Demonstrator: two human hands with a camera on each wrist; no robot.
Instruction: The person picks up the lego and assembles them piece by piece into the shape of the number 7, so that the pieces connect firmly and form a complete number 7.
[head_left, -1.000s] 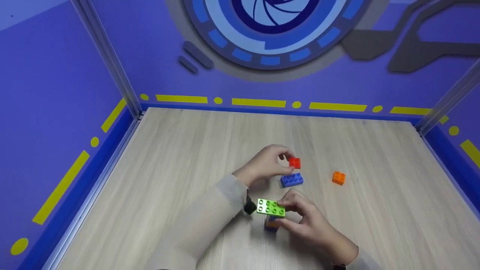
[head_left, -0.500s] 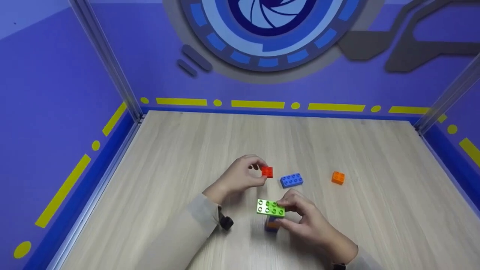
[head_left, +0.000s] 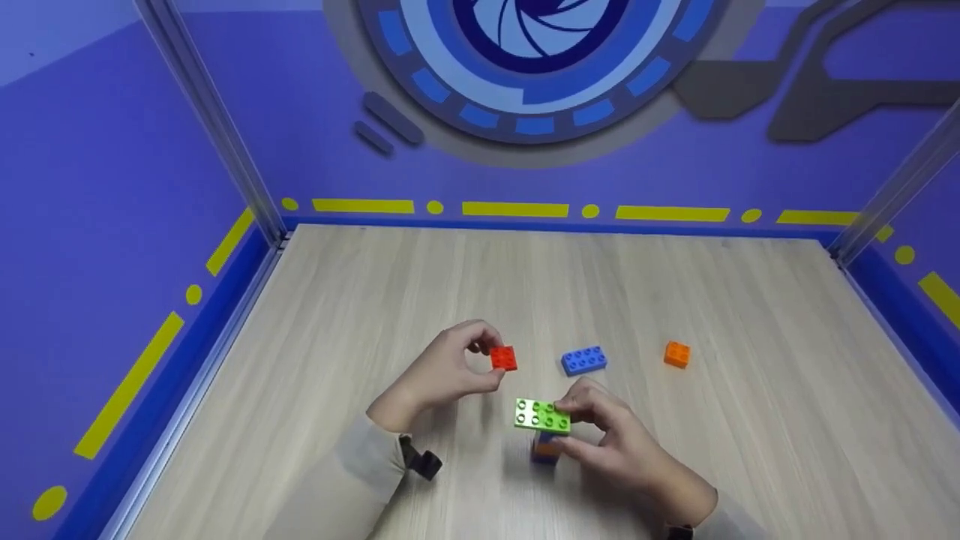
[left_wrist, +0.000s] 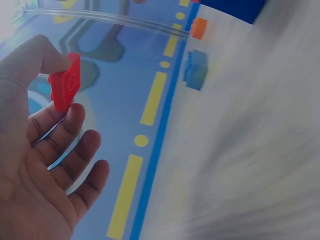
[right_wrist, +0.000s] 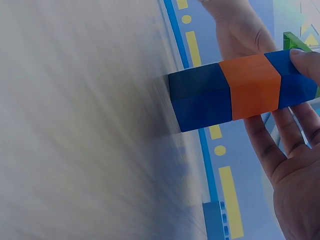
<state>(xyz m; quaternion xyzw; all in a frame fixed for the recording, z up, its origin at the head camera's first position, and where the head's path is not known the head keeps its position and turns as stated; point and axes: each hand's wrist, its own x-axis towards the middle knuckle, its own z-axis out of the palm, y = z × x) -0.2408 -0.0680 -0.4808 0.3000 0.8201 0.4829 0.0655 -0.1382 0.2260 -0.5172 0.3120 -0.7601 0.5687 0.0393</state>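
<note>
My left hand (head_left: 442,367) pinches a small red toy building brick (head_left: 503,358) between thumb and fingertips, held above the table. In the left wrist view the thin red brick (left_wrist: 66,82) is tilted on edge, the other fingers loosely bent below it. My right hand (head_left: 615,435) grips the upper part of a brick stack. A bright green eight-stud plate (head_left: 542,416) tops it and juts out to the left. Beneath it the right wrist view shows blue, an orange block (right_wrist: 251,87) and a lower blue block (right_wrist: 202,97). Whether the stack touches the table cannot be told.
Just beyond the right hand a blue eight-stud brick (head_left: 583,361) lies on the wooden table (head_left: 360,300). Farther right lies an orange four-stud brick (head_left: 676,355). Purple-blue panels (head_left: 225,112) with yellow markings wall in the back and sides.
My left hand has carried the red brick leftward and nearer, from behind the blue brick to left of it. My right hand and the stack stay put.
</note>
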